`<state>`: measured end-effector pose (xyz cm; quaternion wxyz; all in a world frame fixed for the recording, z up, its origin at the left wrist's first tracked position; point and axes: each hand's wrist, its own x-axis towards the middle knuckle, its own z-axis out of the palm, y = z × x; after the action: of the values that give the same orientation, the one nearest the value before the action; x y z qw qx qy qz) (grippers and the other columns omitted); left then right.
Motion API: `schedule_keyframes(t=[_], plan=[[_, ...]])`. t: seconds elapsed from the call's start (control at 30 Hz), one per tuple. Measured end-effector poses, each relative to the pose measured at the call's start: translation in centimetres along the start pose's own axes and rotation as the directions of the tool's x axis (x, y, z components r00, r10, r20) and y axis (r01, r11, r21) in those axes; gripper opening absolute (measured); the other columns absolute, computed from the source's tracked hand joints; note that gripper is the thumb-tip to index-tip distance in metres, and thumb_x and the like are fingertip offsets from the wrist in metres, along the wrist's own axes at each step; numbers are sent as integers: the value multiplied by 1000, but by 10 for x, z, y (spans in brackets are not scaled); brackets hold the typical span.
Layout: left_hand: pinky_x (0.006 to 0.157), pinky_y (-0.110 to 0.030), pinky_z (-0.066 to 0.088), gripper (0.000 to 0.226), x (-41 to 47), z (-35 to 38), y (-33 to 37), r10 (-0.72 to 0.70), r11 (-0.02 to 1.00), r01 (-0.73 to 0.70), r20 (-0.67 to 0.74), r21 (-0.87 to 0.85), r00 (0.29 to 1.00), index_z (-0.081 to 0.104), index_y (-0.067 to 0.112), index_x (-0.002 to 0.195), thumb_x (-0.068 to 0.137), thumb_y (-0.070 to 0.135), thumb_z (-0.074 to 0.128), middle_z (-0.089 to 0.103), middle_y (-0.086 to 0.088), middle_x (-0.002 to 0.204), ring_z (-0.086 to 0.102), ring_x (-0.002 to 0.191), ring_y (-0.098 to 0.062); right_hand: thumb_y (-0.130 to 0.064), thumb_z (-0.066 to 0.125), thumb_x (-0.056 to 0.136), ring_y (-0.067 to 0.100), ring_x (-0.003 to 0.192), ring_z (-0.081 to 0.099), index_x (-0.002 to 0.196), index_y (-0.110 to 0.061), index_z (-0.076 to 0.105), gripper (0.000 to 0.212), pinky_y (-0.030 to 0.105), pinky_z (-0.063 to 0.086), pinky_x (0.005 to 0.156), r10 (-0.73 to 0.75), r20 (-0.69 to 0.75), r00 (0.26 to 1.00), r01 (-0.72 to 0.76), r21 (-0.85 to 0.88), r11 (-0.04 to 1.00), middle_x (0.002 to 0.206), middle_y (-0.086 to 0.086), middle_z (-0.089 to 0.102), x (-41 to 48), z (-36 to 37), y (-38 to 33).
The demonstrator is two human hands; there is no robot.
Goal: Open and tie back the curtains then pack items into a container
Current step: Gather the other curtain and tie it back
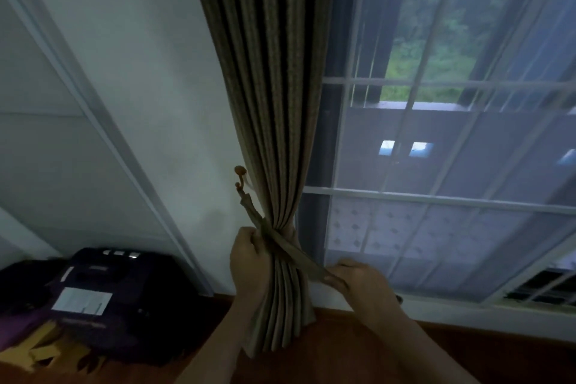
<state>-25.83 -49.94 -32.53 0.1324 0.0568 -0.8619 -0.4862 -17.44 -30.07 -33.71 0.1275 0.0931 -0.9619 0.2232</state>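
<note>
The bunched curtain is gripped by the left hand; the tieback is pinched in the right hand fingers. No readable writing.

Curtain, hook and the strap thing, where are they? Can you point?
curtain (pixel 274 103), head view, on the hanging pleats above the tie.
hook (pixel 240 170), head view, on its round knob at the wall.
tie-back strap (pixel 299 254), head view, on the band crossing the bunched fabric.

Curtain hangs mid-frame, window to its right, wall hook just left, bag lower left.
</note>
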Motion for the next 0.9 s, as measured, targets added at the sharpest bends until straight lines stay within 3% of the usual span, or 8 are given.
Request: schedule_keyframes(t=[0.1,0.17,0.27,0.37,0.5,0.63,0.73,0.9], plan=[[67,-12,41,10,-11,1,33,429,902,-431,42,25,902,60,13,90,96,13,52,58,6,81,53,74,-4,-42,56,90,3,59,56,79,-26,73,26,25,48,55,130,53,990,-132,44,990,69,-9,63,-10,-21,22],[77,-18,47,19,-8,12,56,681,690,-719,266,77,682,65,11,96,94,12,46,65,0,88,59,81,-10,-42,60,91,3,60,56,77,-25,69,24,23,46,59,195,112,974,-202,62,977,67,-9,63,-18,-35,35],[103,-39,43,34,9,39,73,735,388,-889,500,243,457,67,10,98,82,13,38,69,-7,100,63,102,-23,-36,59,92,5,63,60,83,-26,65,15,25,50,63,256,215,942,-290,146,946,69,-6,65,-26,-56,47],[113,-46,26,30,34,55,69,588,234,-849,627,473,511,69,7,95,87,17,42,69,-13,103,61,107,-31,-22,63,92,5,66,60,87,-27,65,7,22,46,63,320,223,921,-372,257,892,71,-4,65,-23,-70,51],[120,-44,12,57,48,46,57,347,76,-726,664,684,662,43,-6,136,101,38,33,42,-24,144,35,137,-33,-14,72,84,21,73,64,85,-16,70,3,32,50,69,509,159,846,-489,613,621,76,8,68,-6,-69,53],[115,-41,-14,58,52,19,41,355,-31,-713,675,700,647,26,-3,145,103,37,21,16,-23,156,8,146,-34,-5,66,86,28,96,66,101,-2,67,15,38,52,88,637,312,705,-385,923,-26,99,18,70,21,-37,45],[115,-45,-12,49,55,-8,31,342,-86,-717,696,692,631,40,2,140,103,29,24,19,-23,155,10,145,-36,-6,53,94,26,96,67,112,0,57,20,34,59,77,538,500,679,-197,829,-523,107,18,67,50,-4,29],[118,-48,2,41,62,-46,14,265,-105,-670,670,735,694,58,6,127,97,28,43,45,-19,143,33,138,-34,-5,53,95,23,76,65,90,-3,64,13,32,59,64,461,618,637,-326,757,-566,85,16,66,100,33,-15]])
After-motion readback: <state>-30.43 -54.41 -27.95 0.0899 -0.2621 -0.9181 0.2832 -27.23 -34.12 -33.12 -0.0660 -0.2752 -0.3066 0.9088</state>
